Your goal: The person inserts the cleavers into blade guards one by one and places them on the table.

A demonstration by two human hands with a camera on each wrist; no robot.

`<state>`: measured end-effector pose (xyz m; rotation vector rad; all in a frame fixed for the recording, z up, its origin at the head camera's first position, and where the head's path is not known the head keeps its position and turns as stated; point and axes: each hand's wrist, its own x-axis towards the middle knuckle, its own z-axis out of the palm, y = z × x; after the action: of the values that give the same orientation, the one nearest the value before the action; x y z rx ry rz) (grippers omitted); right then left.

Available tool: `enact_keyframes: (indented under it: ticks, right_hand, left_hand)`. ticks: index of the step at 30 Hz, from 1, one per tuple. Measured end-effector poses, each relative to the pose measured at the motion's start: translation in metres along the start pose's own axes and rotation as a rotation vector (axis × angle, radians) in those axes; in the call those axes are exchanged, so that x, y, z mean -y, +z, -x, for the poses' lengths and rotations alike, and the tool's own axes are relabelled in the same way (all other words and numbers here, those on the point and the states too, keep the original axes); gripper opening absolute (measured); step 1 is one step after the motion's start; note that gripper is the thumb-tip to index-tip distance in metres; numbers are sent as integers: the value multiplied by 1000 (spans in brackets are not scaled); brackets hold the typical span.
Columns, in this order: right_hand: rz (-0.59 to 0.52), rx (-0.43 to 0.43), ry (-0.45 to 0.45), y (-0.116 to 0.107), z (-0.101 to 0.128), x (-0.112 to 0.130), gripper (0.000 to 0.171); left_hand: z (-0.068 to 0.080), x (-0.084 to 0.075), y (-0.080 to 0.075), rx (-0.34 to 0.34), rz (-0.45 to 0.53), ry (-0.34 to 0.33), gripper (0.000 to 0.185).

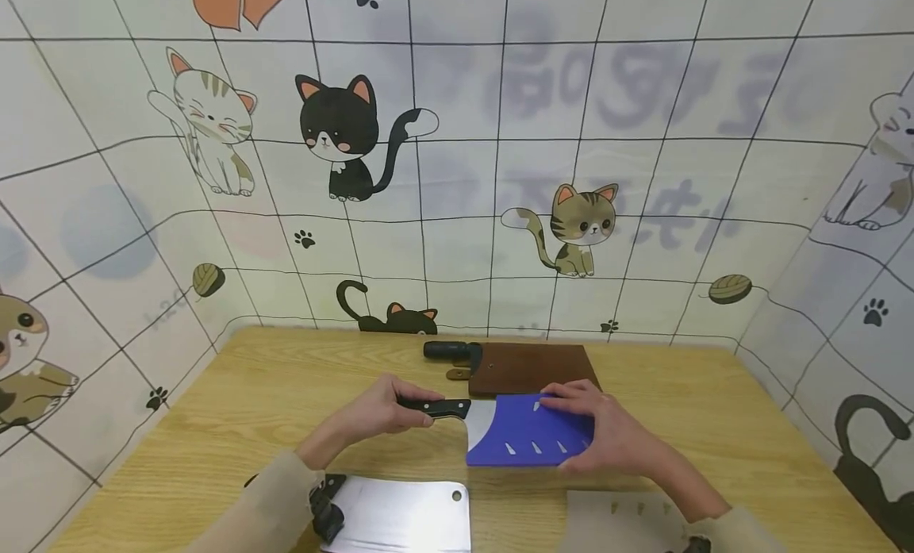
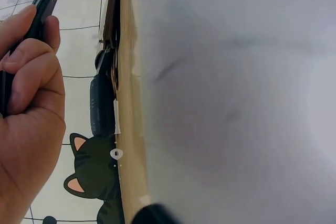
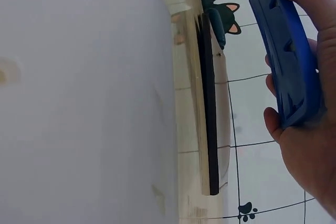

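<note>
Knife in hand: one broad-bladed knife (image 1: 480, 422), held level above the middle of the counter, its handle to the left and its blade to the right; a strip of bare steel showed between the handle and the cover.
Blue sheath: one slotted blue sheath (image 1: 521, 458), around most of the blade, its open end toward the handle; the blade's far end was out of sight inside.
Left hand: the left hand (image 1: 378, 410) was clamped on the black handle (image 1: 450, 408), fingers curled and thumb closed against it.
Right hand: the right hand (image 1: 617, 438) was clamped across the sheath's right part, fingers at the far edge, thumb at the near edge.
Step in hand: judged to be the seating or drawing of the blade in its sheath; which of the two could not be told.
Next move: judged to call for a steady handle and a straight slide along the blade, fingers clear of the cutting edge.
Far item: one brown sheath (image 1: 531, 368), flat behind the blue one, a second black handle (image 1: 446, 351) at its left.
Near left item: one bare cleaver (image 1: 400, 509), handle partly hidden by the sleeve.
Near right item: one pale slotted piece (image 1: 614, 529), partly behind the right wrist.
Support: wood-grain counter (image 1: 286, 378).
Backing: white cat-print sheet (image 1: 457, 243).
</note>
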<state>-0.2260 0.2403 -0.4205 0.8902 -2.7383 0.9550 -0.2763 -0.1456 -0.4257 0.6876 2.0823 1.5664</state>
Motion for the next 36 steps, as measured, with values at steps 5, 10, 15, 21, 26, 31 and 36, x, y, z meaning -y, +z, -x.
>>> enact_keyframes:
  ticks: [5,10,15,21,26,31,36]
  right_hand:
    - [22,-20,42,3,1,-2,83]
    - [61,-62,35,7,1,-6,83]
    - [60,-49,26,6,0,-9,82]
    - [101,36,35,1,-8,-9,81]
    - [102,92,63,1,-8,-11,81]
    - [133,137,85,6,-7,-14,84]
    - [215,171,57,9,-9,-16,84]
  left_hand:
    - [-4,2,7,-73,-23,9,35]
    - [-9,2,16,-124,-89,46,34]
    - [-14,3,18,-115,-155,65,33]
    - [-23,2,7,-89,-277,88,33]
    - [-23,5,1,-102,-261,23,34]
    - [-21,10,-2,-121,-284,7,31]
    - [-20,12,0,-118,-365,47,29]
